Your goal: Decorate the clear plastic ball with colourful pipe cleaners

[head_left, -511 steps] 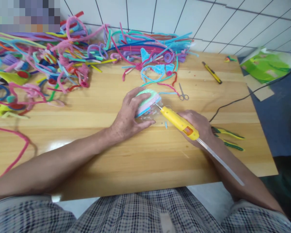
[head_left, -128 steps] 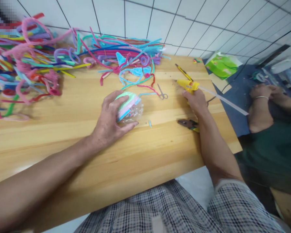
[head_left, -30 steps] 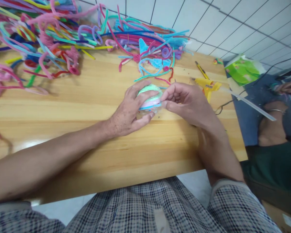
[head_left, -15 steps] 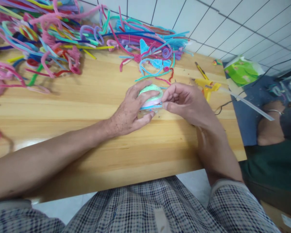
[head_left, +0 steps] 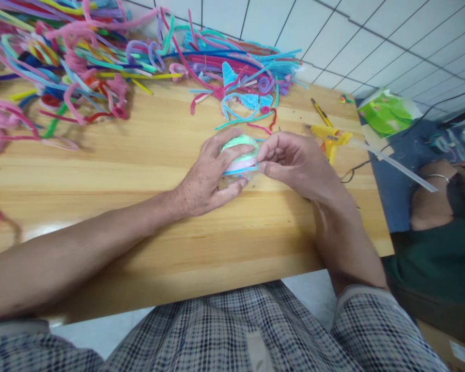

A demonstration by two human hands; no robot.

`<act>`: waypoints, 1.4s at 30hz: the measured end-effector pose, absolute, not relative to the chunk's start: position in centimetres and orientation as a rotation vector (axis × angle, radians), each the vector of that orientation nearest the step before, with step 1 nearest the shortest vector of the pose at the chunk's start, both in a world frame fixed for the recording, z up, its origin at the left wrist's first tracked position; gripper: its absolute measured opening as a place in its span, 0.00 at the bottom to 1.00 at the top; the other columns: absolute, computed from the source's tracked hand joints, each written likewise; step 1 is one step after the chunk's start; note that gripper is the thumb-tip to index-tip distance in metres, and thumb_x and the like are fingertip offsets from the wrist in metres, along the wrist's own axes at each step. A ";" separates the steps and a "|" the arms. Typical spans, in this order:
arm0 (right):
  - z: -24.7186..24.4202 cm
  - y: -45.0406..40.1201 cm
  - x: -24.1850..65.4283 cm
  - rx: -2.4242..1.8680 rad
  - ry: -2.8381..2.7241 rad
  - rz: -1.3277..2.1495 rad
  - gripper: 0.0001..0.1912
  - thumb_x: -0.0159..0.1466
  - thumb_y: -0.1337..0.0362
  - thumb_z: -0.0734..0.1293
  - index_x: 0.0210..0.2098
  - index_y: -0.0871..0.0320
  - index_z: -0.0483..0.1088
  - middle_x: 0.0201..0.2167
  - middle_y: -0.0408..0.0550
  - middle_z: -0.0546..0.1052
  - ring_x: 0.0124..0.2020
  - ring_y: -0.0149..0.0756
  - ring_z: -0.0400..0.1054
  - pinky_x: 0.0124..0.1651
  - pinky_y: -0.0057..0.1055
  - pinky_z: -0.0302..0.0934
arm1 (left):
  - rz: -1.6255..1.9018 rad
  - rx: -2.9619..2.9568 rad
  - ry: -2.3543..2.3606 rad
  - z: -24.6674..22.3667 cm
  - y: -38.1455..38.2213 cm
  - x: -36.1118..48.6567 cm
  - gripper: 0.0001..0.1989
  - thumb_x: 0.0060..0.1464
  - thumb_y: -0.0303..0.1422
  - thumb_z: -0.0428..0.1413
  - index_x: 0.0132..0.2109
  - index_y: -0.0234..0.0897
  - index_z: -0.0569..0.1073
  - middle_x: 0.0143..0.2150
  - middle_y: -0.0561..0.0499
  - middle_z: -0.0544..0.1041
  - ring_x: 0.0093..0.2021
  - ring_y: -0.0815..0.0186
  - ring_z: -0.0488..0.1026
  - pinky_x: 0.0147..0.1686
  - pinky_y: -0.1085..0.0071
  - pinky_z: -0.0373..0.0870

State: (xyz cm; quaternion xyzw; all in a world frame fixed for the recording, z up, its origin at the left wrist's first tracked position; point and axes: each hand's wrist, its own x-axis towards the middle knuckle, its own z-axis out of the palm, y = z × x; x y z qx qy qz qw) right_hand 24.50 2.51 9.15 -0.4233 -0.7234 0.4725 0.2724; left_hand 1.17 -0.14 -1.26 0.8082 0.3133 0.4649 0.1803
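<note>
A small rounded object [head_left: 239, 153] with bands of pale green, lilac and blue rests near the middle of the wooden table [head_left: 232, 227]. My left hand [head_left: 217, 173] is wrapped round it, fingers over the top and thumb at the near side. My right hand [head_left: 287, 160] pinches at the right end of the blue band, thumb and index finger together; what lies between those fingertips is hidden. Something clear and shiny shows under the object by my left thumb. Beyond the hands lie light-blue fuzzy shapes [head_left: 250, 101] with red pieces.
Piles of coloured pipe cleaners [head_left: 81, 57] cover the back left. A yellow glue gun [head_left: 331, 138] with a long clear stick and a yellow cutter [head_left: 322, 112] lie right of my hands. A green packet [head_left: 389, 113] is at the far right, and another person's arm [head_left: 430, 201] is beyond the table edge.
</note>
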 end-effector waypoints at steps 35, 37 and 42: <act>8.0 3.6 24.8 -1.145 -1.820 1.322 0.11 0.62 0.62 0.82 0.36 0.52 0.77 0.29 0.40 0.75 0.29 0.31 0.69 0.32 0.31 0.63 | 1.300 2.114 0.979 0.3 -0.4 1.4 0.20 0.79 0.50 0.51 0.69 0.51 0.72 0.72 0.44 0.76 0.78 0.45 0.68 0.77 0.35 0.68; 7.7 4.0 25.0 -1.136 -1.795 1.332 0.13 0.61 0.60 0.83 0.36 0.52 0.77 0.28 0.39 0.75 0.30 0.31 0.69 0.32 0.31 0.63 | 1.311 2.090 0.977 0.3 -0.2 1.3 0.20 0.80 0.51 0.51 0.68 0.50 0.72 0.71 0.44 0.77 0.78 0.46 0.69 0.77 0.36 0.68; 7.4 3.8 24.7 -1.093 -1.796 1.327 0.16 0.61 0.54 0.85 0.37 0.51 0.77 0.29 0.40 0.76 0.30 0.32 0.69 0.33 0.32 0.66 | 1.345 2.058 0.960 0.3 -0.2 1.3 0.19 0.78 0.50 0.56 0.67 0.50 0.73 0.69 0.46 0.78 0.75 0.46 0.72 0.75 0.34 0.73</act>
